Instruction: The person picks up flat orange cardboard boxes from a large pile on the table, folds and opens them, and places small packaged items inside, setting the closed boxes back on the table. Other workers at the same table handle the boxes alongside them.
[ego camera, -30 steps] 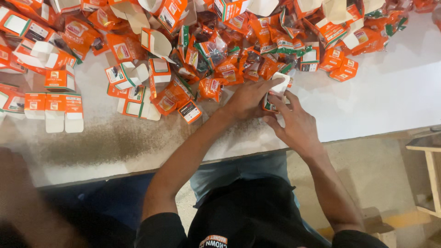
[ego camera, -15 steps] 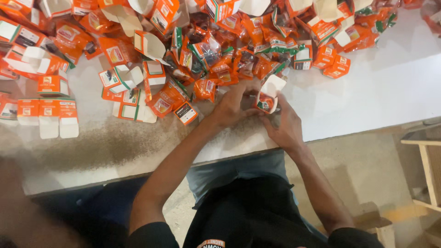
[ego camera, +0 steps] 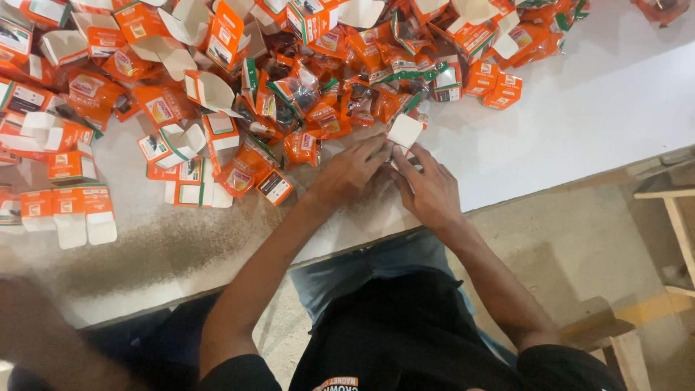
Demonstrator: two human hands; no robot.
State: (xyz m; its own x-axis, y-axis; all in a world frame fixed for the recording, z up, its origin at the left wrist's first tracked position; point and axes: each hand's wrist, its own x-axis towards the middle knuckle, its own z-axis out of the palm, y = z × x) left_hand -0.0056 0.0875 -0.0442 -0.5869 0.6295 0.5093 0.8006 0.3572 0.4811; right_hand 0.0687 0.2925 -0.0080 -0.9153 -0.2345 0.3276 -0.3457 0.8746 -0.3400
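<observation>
Both hands, left hand and right hand, pinch a small open carton at the worktop beside the orange carton pile; a hard squeeze could crease its white flap.

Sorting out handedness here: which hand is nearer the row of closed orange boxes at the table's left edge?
Left. The left hand lies between the row of closed orange boxes and the right hand, which sits farther away.
</observation>
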